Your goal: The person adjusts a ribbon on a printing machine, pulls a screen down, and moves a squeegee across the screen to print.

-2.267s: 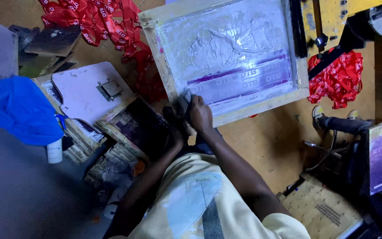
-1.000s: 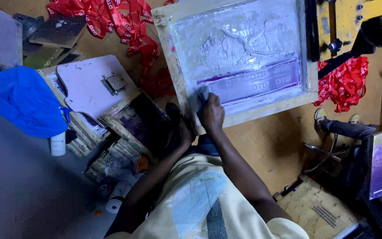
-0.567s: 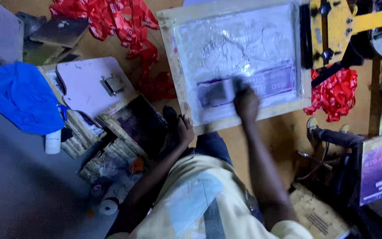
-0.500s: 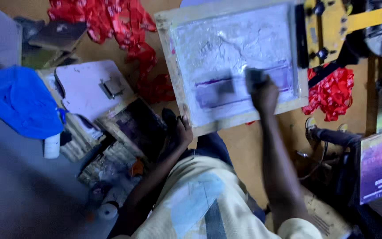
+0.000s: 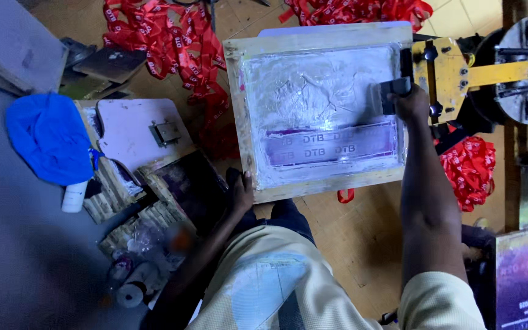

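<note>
On the wooden floor, red printed ribbons (image 5: 172, 55) lie at the far left. My left hand (image 5: 240, 190) presses flat on the near left corner of the wooden-framed printing screen (image 5: 322, 110) to steady it; my right hand (image 5: 412, 102) grips the dark squeegee (image 5: 392, 96) at its far right.

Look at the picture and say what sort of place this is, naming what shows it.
Most likely a small screen-printing workshop. A wooden-framed screen smeared with pale ink lies on the bench, the right hand holds a squeegee on it, and heaps of red ribbons lie around.
</note>
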